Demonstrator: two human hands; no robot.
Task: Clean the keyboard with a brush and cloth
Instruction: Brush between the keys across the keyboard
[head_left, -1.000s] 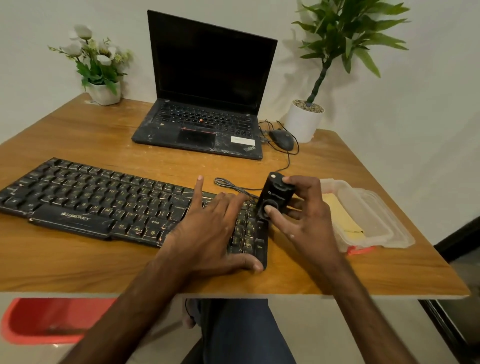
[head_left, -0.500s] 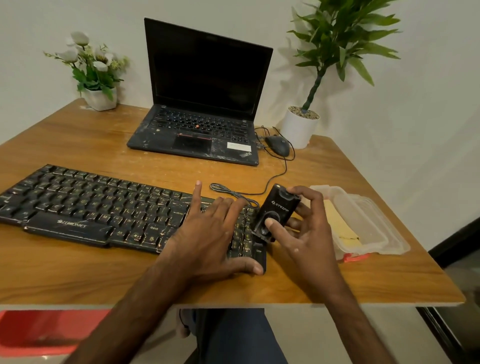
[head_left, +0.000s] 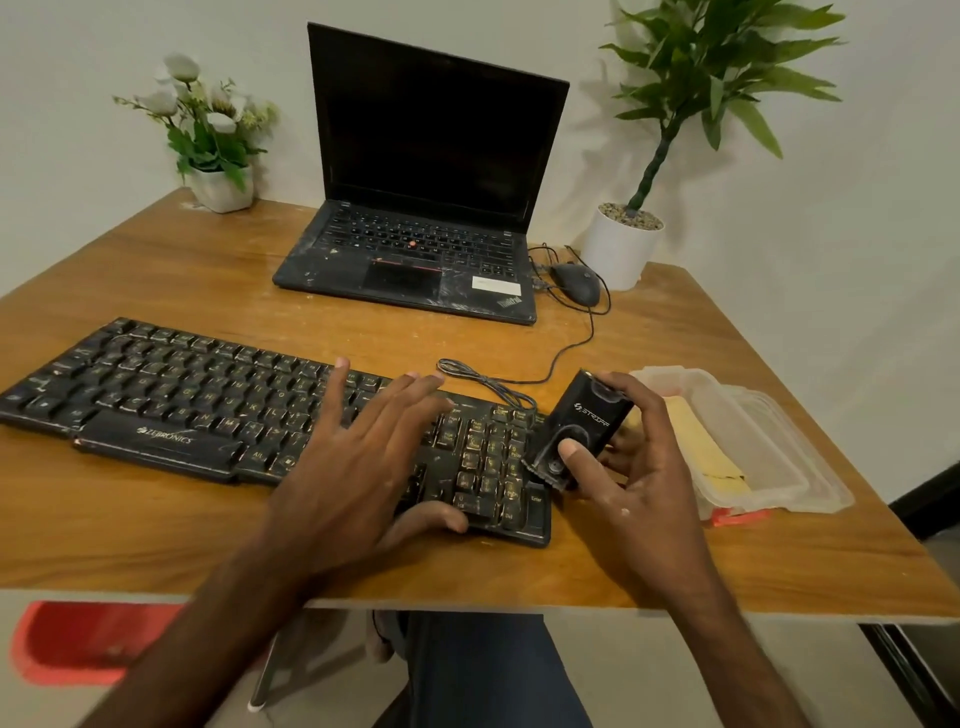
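Since a second ago the brush (head_left: 582, 426) had shifted from over the numpad to the keyboard (head_left: 171, 395)'s right edge. Right hand (head_left: 639, 499) gripped it, thumb on the lower end; black plastic, marked STRIFF. Left hand (head_left: 358, 462) lay flat, fingers spread over ZEBRONICS keys. Yellow cloth (head_left: 696, 441) in clear tub (head_left: 779, 467) just right. Scuffed laptop (head_left: 415, 260) behind.

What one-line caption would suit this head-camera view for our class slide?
The left hand rests flat on the keyboard while the right hand holds a black brush at its right end.
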